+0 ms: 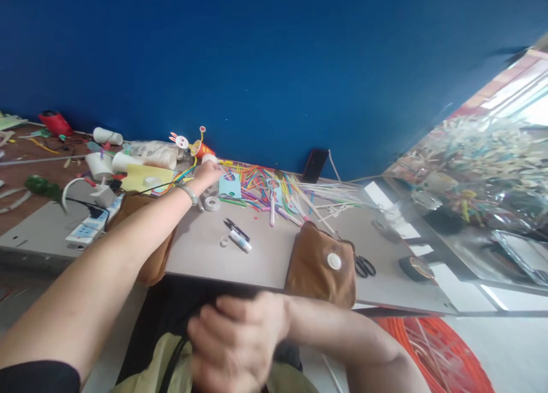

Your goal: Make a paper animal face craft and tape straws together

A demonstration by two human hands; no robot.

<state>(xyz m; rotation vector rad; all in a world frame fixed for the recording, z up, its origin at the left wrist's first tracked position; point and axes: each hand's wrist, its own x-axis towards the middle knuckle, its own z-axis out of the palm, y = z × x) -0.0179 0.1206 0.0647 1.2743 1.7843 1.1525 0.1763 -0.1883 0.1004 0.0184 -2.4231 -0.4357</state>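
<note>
My left hand (pixel 207 173) reaches to the back of the table, fingers bent at a small white object (pixel 209 159) that they partly hide. Just behind it stands a red paper cup figure (pixel 204 150) with a white rabbit face (pixel 181 141). Close to my wrist lie a roll of tape (pixel 211 203) and a light blue paper piece (pixel 230 185). In front of my body, below the table edge, my right hand (pixel 240 339) is curled closed and blurred. Whatever it may hold is hidden.
Colourful pipe cleaners (pixel 261 182) are heaped along the wall. A glue stick (pixel 240 241), pens (pixel 237 230), a brown pouch (pixel 319 264), scissors (pixel 365 266) and a dark tape roll (pixel 416 268) lie nearer. A phone (pixel 315 165) leans at the back. A power strip (pixel 92 225) sits left.
</note>
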